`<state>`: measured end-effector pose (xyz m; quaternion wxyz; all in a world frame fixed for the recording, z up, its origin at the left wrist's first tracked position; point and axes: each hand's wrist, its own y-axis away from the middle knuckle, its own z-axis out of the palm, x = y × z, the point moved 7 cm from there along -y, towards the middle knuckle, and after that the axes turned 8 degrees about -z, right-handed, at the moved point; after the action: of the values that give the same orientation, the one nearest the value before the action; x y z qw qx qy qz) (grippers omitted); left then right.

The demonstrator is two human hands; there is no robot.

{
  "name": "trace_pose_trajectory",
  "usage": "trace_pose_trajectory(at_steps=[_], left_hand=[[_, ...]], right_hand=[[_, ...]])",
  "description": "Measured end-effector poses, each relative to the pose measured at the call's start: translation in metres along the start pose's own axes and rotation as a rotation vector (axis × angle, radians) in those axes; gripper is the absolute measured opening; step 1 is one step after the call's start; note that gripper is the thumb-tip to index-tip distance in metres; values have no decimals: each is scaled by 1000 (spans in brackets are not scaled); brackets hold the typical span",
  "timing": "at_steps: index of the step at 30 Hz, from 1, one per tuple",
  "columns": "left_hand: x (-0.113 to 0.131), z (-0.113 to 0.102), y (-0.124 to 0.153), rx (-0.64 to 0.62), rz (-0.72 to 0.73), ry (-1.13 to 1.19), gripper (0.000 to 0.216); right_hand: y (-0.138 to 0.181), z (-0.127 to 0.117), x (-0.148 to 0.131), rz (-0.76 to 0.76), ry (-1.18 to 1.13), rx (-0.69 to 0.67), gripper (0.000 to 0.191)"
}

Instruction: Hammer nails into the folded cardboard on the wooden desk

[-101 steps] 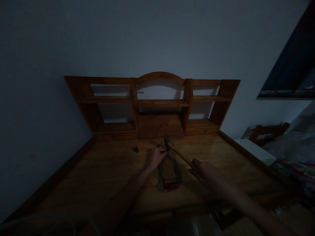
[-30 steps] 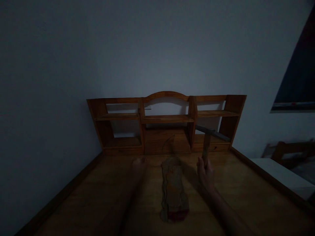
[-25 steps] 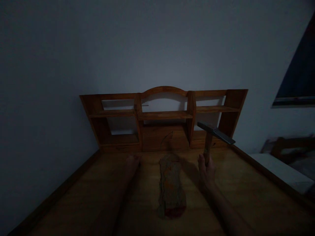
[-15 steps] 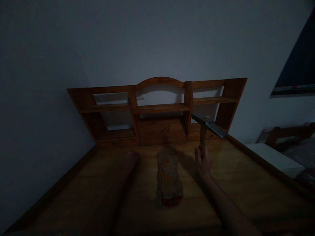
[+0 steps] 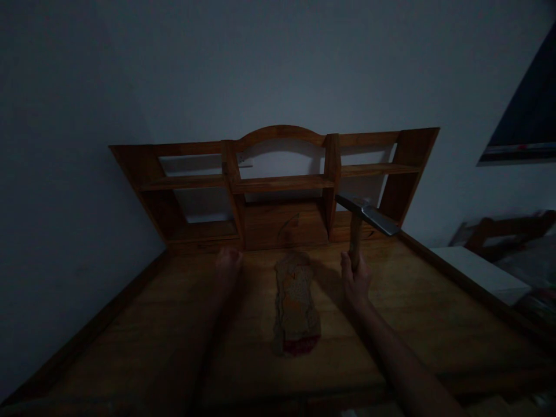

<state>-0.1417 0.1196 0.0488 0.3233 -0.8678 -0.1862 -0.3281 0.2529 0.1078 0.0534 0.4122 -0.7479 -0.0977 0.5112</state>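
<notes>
My right hand (image 5: 357, 282) is wrapped around the wooden handle of a hammer (image 5: 367, 214). The hammer stands upright above the desk, its metal head at the top with a broad, flat end pointing right. My left hand (image 5: 229, 262) is closed in a fist near the back left of the desk; nothing shows sticking out of it, though it is dim and slightly blurred. Between the hands, a worn, torn piece of what looks like cardboard (image 5: 297, 298) lies flat, brown with a red patch at its near end. Neither hand touches it.
A wooden desktop (image 5: 152, 330) with raised side edges spreads beneath both hands. At its back stands a wooden shelf unit (image 5: 284, 184) against the wall. To the right are a white surface (image 5: 480, 272) and a wooden chair back (image 5: 512, 231). The light is dim.
My left fist has lifted slightly. The right hand still grips the hammer in nearly the same pose. The whole view has shifted a little, with the desk and shelf sitting higher in the picture.
</notes>
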Motion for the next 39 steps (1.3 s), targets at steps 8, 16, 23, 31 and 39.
trace_pose_trajectory(at_steps=[8, 16, 23, 31, 39], left_hand=[[53, 58, 51, -459, 1, 611, 26], [64, 88, 96, -722, -21, 676, 26], [64, 89, 99, -710, 18, 573, 24], [67, 89, 102, -701, 15, 512, 21], [69, 91, 104, -713, 57, 522, 21]], right_hand=[[0, 0, 7, -12, 9, 8, 26], [2, 10, 0, -33, -12, -44, 25], [3, 10, -1, -27, 15, -62, 26], [3, 12, -4, -19, 11, -87, 28], [4, 14, -4, -7, 27, -117, 29]])
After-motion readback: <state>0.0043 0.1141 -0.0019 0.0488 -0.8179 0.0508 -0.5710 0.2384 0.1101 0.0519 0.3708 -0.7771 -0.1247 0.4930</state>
